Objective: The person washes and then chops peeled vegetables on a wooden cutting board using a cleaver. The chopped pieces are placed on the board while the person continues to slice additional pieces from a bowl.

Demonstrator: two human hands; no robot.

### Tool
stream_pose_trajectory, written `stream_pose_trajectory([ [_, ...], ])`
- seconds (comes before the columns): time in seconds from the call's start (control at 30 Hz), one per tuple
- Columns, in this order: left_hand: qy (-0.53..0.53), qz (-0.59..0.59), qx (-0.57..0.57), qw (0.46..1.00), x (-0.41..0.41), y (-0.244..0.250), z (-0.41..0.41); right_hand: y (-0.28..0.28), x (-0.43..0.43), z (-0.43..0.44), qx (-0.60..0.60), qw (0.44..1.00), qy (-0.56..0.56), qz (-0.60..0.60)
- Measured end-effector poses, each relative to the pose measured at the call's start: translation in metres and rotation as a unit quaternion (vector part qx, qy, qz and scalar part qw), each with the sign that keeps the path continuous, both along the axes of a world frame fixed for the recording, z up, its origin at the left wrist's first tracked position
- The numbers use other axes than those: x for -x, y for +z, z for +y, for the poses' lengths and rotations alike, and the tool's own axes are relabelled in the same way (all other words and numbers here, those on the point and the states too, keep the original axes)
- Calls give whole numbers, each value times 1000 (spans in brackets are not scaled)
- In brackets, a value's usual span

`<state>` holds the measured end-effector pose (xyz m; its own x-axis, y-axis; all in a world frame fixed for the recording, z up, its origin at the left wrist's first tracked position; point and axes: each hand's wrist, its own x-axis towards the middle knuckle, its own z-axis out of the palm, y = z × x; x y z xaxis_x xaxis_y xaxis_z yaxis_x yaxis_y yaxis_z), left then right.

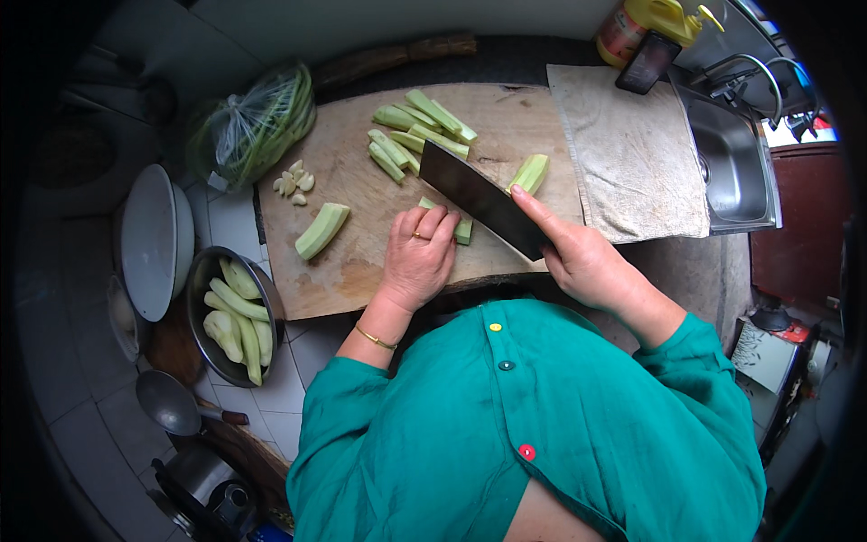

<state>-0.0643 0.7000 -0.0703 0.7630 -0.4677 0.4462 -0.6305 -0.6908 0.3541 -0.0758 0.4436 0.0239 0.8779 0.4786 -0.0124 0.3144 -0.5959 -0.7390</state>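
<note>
My right hand grips a broad dark cleaver, its index finger laid along the blade. The blade slants over the wooden cutting board. Under the curled fingers of my left hand is a peeled pale-green vegetable piece, partly hidden. Cut vegetable sticks lie in a loose pile at the far side of the board. One thick chunk rests left of my left hand. Another chunk is just beyond the cleaver, partly covered by it.
Garlic cloves sit at the board's left, near a plastic bag of green beans. A metal bowl holds peeled vegetables. Right of the board are a cloth, a phone, a yellow pump bottle and a sink.
</note>
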Motion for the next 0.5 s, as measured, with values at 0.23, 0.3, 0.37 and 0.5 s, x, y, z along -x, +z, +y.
stream_pose_trajectory([
  [0.23, 7, 12, 32, 999, 12, -9, 10, 27, 4, 8, 47, 997, 55, -10],
  [0.3, 15, 11, 22, 1000, 11, -10, 8, 36, 2, 11, 89, 992, 82, 33],
  [0.37, 18, 14, 19, 1000, 10, -11, 7, 38, 1, 13, 110, 988, 99, 32],
  [0.5, 10, 26, 25, 999, 8, -6, 6, 39, 1, 19, 148, 983, 102, 42],
])
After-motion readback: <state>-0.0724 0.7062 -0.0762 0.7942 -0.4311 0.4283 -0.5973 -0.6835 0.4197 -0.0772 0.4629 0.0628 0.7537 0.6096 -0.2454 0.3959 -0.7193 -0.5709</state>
